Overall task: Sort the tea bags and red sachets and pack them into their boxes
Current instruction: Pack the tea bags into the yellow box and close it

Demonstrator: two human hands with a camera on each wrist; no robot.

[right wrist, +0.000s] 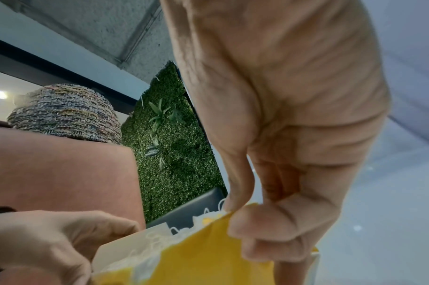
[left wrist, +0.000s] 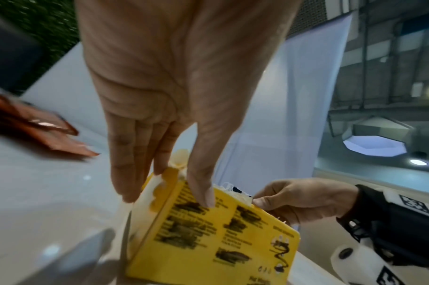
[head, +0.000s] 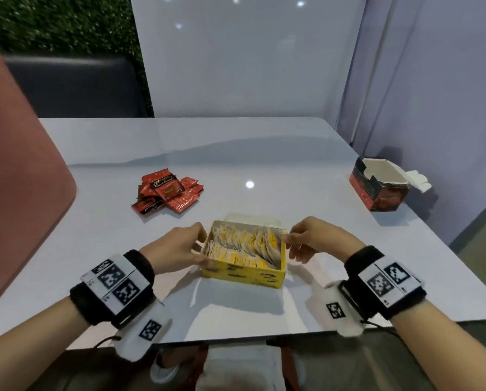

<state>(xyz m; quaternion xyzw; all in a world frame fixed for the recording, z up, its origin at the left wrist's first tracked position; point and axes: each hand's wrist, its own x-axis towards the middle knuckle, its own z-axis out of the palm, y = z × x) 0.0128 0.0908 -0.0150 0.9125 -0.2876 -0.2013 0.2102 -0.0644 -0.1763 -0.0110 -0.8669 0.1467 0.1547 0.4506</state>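
Note:
An open yellow box (head: 244,276) stands at the table's near middle, packed with rows of white and yellow tea bags (head: 244,244). My left hand (head: 205,248) grips the box's left end, thumb on the near wall (left wrist: 203,200) and fingers (left wrist: 128,189) on the side wall. My right hand (head: 288,239) pinches the top edge of the box's right wall (right wrist: 196,260). A pile of red sachets (head: 167,190) lies at the far left. The open red and black box (head: 377,184) stands at the far right, and its inside looks white.
The white table (head: 264,153) has a rounded near right corner (head: 478,311). A pink seat back (head: 18,165) rises on the left. A white partition (head: 250,57) closes off the far side. A small white object (head: 419,180) sits behind the red box.

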